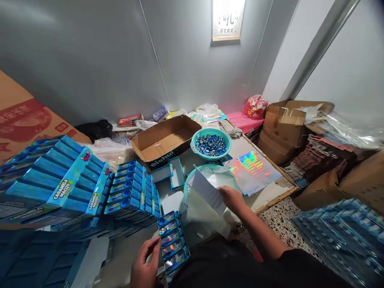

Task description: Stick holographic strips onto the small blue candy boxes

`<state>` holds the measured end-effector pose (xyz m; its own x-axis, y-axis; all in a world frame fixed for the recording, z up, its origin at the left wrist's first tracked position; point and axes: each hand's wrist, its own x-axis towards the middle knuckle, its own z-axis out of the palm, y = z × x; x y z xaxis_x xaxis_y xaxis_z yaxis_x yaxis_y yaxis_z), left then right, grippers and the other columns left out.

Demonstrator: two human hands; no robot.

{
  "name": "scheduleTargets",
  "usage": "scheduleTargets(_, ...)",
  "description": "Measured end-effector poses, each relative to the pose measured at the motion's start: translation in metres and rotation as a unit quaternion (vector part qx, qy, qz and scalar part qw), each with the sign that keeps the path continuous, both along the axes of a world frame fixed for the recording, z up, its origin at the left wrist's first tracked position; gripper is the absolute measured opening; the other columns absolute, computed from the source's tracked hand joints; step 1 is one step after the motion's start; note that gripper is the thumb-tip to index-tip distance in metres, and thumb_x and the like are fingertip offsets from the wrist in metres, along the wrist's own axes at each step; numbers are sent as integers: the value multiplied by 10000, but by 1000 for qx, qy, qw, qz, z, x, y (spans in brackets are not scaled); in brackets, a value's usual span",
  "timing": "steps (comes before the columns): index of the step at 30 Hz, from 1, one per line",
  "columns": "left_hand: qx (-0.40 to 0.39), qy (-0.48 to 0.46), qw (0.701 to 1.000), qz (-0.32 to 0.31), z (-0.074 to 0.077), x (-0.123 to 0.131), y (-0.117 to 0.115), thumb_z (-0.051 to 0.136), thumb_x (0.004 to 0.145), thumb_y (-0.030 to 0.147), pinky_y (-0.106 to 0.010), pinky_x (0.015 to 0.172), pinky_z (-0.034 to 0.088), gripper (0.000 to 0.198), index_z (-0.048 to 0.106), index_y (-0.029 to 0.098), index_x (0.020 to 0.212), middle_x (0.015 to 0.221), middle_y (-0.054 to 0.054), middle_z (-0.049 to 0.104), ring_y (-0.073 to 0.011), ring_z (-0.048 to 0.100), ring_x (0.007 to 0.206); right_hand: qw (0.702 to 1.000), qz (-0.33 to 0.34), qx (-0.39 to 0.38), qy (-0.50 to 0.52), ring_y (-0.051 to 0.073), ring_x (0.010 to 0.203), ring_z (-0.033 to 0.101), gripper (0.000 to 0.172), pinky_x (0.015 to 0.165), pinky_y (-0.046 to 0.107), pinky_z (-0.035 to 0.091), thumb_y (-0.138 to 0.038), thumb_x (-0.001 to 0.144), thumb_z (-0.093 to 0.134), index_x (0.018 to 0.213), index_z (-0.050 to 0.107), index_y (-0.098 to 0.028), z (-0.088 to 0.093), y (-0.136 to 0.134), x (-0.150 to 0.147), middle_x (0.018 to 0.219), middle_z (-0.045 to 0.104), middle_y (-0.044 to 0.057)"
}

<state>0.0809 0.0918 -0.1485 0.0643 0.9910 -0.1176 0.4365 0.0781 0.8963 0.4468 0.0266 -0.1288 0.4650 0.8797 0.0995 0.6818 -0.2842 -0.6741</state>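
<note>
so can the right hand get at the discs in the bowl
Probably yes: the discs lie uncovered in the open bowl beyond the right hand, though it holds a sheet.

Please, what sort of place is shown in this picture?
Probably a small packing workshop: there are rows of printed blue boxes, a turquoise basin of small round pieces, and an open cardboard carton.

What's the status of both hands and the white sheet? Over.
Right hand gripping white sheet. Left hand at row of blue boxes, contact unclear. Nearer teal basin partly hidden behind the sheet.
</note>
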Motion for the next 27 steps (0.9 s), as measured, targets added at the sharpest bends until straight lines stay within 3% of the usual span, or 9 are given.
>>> scheduleTargets(2,-3,-40,999,-10,18,27,0,697,575,767,-457,1029,475,668,694,194,919,1036,-116,706,-326,646,1052,991,16,86,101,208,798,663,248,693,273,452,-244,853,540,939,772,-243,20,1,0,872,747,35)
scheduleTargets(4,-65,-133,989,15,36,57,-1,761,534,748,-458,996,509,829,630,189,1133,1155,-141,683,-337,626,1136,954,27,179,238,206,751,641,238,668,279,463,-336,823,592,919,767,-208,49,5,1,815,730,36)
scheduleTargets(6,-147,-251,957,-22,53,85,-2,799,564,693,-468,971,537,924,521,221,1308,1349,-159,595,-343,573,1245,919,40,213,330,179,691,602,257,624,264,450,-393,765,673,896,763,-192,81,9,-3,792,715,29)
scheduleTargets(10,-198,-389,893,-109,89,116,-8,765,692,612,-478,1015,523,688,613,238,1248,1318,-141,639,-343,566,1269,887,93,218,396,127,622,533,285,568,229,411,-417,749,715,899,759,-178,124,12,-26,757,684,15)
scheduleTargets(14,-171,-439,869,-151,121,111,-16,470,840,740,-542,949,521,604,705,252,1108,1264,-94,680,-356,565,1263,875,89,254,402,139,677,554,276,600,229,421,-418,788,688,892,753,-171,130,14,-49,780,677,24)
scheduleTargets(17,-121,-417,889,-146,132,103,-22,668,766,663,-543,973,530,595,675,229,1174,1292,-109,661,-353,578,1244,872,81,266,403,151,705,568,264,625,236,429,-415,812,663,897,744,-178,126,15,-55,798,680,24)
scheduleTargets(21,-65,-317,943,-82,126,102,-29,852,681,430,-394,1021,517,555,674,202,1154,1157,-94,719,-257,656,1120,890,117,258,357,146,699,546,214,625,235,408,-380,833,652,845,725,-178,123,14,-59,761,651,14)
scheduleTargets(24,-62,-340,937,-59,120,104,-31,832,702,457,-361,960,549,449,702,197,1044,1056,-69,739,-216,689,1006,892,104,268,350,134,681,512,188,615,230,389,-357,842,646,867,718,-185,124,12,-65,731,615,0)
scheduleTargets(27,-55,-351,934,-38,120,103,-32,840,684,469,-352,872,590,368,709,181,871,896,-35,736,-186,699,862,857,130,283,410,154,769,556,204,686,243,433,-370,855,628,930,720,-204,127,9,-75,809,647,11)
